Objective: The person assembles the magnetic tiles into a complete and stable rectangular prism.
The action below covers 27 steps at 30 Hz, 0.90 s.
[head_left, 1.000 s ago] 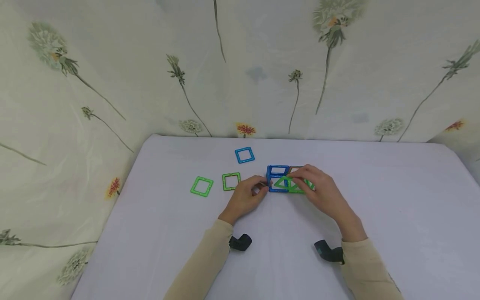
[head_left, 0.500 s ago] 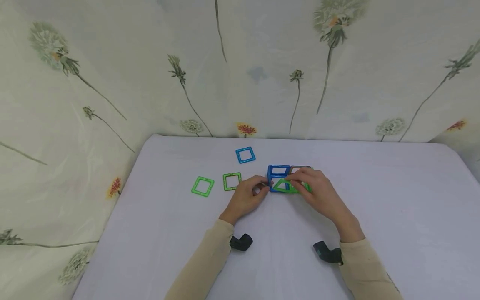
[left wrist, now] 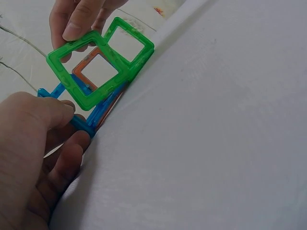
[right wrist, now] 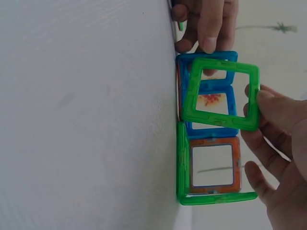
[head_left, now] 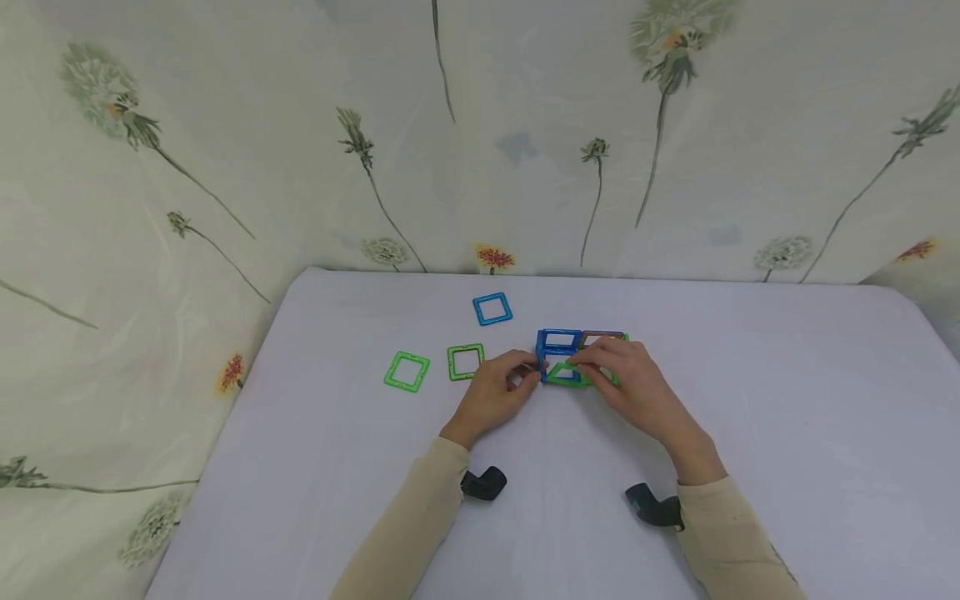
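Observation:
My right hand [head_left: 630, 383] pinches a green magnetic square tile [right wrist: 220, 119] by one edge between thumb and fingers. The tile leans at the open front of a low structure of magnetic tiles, in front of its blue part in the right wrist view. That structure has blue square tiles [right wrist: 233, 110] at the left, an orange square tile [right wrist: 236, 165] at the back, and green tiles [right wrist: 218, 199] at the right end and floor. At its left end, my left hand [head_left: 495, 392] grips the upright blue tile [left wrist: 81, 124] with thumb and fingers.
A loose green square tile [head_left: 391, 371] and another green-edged one [head_left: 452, 364] lie left of the left hand. Behind them is a loose blue square tile [head_left: 492, 322]. Everything lies on a white-covered table [head_left: 315, 500], with a flower-patterned cloth [head_left: 300, 108] behind.
My right hand has lowered the green square tile slightly toward the structure's front, bringing it left a little. The left hand has kept its grip on the blue end.

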Motion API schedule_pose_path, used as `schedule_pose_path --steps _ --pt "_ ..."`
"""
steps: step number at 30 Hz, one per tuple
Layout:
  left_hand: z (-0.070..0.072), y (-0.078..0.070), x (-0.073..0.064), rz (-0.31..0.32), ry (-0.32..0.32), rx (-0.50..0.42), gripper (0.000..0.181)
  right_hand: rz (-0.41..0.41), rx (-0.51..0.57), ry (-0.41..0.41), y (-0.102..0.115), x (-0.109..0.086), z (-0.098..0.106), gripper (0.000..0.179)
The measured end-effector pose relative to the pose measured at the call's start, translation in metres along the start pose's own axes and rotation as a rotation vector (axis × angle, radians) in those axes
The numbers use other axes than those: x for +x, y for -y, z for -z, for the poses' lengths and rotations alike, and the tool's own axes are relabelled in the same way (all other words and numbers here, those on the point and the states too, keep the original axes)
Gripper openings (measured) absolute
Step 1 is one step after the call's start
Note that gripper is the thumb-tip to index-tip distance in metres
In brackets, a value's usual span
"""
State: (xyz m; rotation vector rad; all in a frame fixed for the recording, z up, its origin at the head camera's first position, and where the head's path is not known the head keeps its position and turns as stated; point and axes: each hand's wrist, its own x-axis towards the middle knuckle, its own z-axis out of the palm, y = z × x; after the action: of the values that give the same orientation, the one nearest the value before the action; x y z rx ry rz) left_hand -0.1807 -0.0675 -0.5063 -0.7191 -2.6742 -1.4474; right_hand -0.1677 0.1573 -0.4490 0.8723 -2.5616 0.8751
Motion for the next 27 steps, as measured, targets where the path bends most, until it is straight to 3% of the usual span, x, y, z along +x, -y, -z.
schedule_pose_path --steps 27 --pt "0.0006 -0.0022 -0.0006 0.013 -0.008 0.02 0.022 -0.013 -0.041 -0.001 0.0022 -0.0007 -0.0092 0.022"
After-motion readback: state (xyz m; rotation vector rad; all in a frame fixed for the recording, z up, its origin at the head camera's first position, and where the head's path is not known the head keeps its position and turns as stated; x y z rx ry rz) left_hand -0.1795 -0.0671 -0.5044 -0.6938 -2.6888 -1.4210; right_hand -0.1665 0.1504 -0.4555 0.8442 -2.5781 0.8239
